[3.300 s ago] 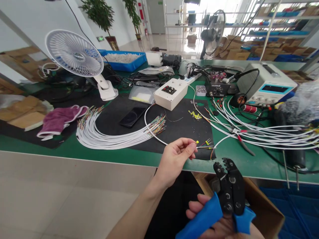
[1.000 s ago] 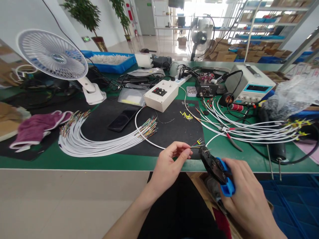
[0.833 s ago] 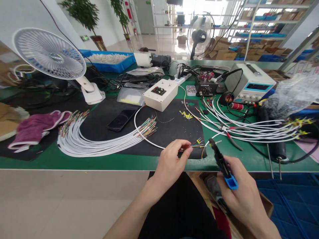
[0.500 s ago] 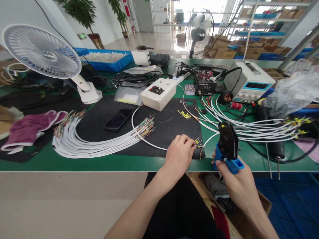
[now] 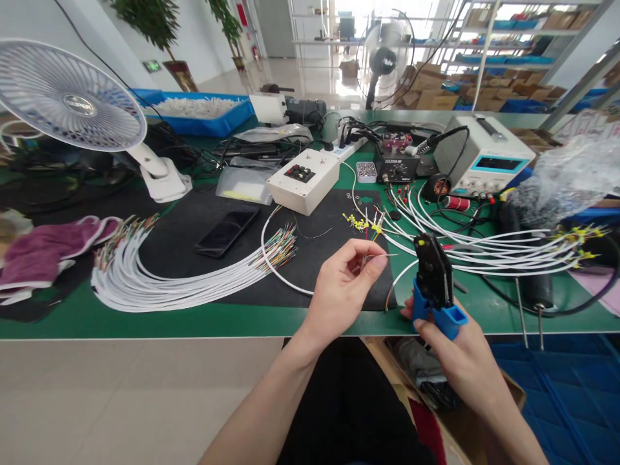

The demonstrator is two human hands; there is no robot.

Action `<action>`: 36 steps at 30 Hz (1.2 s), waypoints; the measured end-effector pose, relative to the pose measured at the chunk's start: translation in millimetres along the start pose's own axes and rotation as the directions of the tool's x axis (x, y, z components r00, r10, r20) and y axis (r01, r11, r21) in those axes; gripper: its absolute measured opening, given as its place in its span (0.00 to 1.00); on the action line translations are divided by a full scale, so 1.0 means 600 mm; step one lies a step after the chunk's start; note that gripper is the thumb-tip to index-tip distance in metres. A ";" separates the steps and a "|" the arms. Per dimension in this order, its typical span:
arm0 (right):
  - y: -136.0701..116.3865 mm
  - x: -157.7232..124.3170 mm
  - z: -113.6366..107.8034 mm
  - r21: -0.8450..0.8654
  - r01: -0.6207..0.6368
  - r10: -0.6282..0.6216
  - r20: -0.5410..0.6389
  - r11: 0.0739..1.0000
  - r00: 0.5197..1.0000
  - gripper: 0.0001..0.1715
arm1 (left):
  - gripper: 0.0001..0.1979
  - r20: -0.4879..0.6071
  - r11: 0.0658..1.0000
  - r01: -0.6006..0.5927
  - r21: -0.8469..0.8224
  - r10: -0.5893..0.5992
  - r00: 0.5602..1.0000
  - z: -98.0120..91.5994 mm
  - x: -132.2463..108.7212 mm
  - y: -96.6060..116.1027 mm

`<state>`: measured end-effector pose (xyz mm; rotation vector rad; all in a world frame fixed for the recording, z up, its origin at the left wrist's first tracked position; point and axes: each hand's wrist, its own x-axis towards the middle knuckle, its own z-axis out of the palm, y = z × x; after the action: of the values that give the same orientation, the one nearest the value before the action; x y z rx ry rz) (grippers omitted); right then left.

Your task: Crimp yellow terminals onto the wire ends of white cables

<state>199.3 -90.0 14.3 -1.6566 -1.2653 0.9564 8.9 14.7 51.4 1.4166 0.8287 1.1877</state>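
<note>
Left hand: centre frame, grip pinched shut on thin wire above the black mat.
Right hand: lower right, grip closed around the blue handles of the upright crimping pliers.
Tabletop: green, beneath both.

Electronics workshop, green bench, bench power supply, cable bundles, storage shelving

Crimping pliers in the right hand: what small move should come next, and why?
Probably slide the wire pinched in the left hand into the yellow terminal at the head of the crimping pliers: the wire's tip points that way but is apart.
</note>
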 end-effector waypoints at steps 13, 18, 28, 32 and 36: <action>-0.015 -0.002 0.001 -0.058 0.084 -0.084 -0.006 0.995 0.996 0.10 | 0.07 -0.143 0.891 -0.316 0.326 0.377 0.915 0.025 -0.012 0.020; -0.013 -0.004 0.001 -0.062 0.085 -0.085 -0.005 0.995 0.996 0.11 | 0.07 -0.136 0.878 -0.330 0.347 0.395 0.908 0.025 -0.012 0.021; -0.021 -0.006 0.005 -0.122 0.088 -0.089 -0.006 0.989 0.996 0.13 | 0.07 -0.128 0.850 -0.360 0.384 0.435 0.891 0.027 -0.014 0.024; -0.025 -0.009 0.007 -0.171 0.119 -0.121 -0.001 0.978 0.993 0.16 | 0.06 -0.114 0.860 -0.352 0.368 0.418 0.901 0.027 -0.014 0.027; -0.029 -0.015 0.015 -0.196 0.107 -0.113 -0.021 0.975 0.993 0.17 | 0.05 -0.092 0.880 -0.320 0.350 0.373 0.923 0.023 -0.016 0.028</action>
<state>183.4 -94.9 27.9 -1.7225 -1.4514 0.7555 17.8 -1.7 66.1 1.8208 0.9401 1.5011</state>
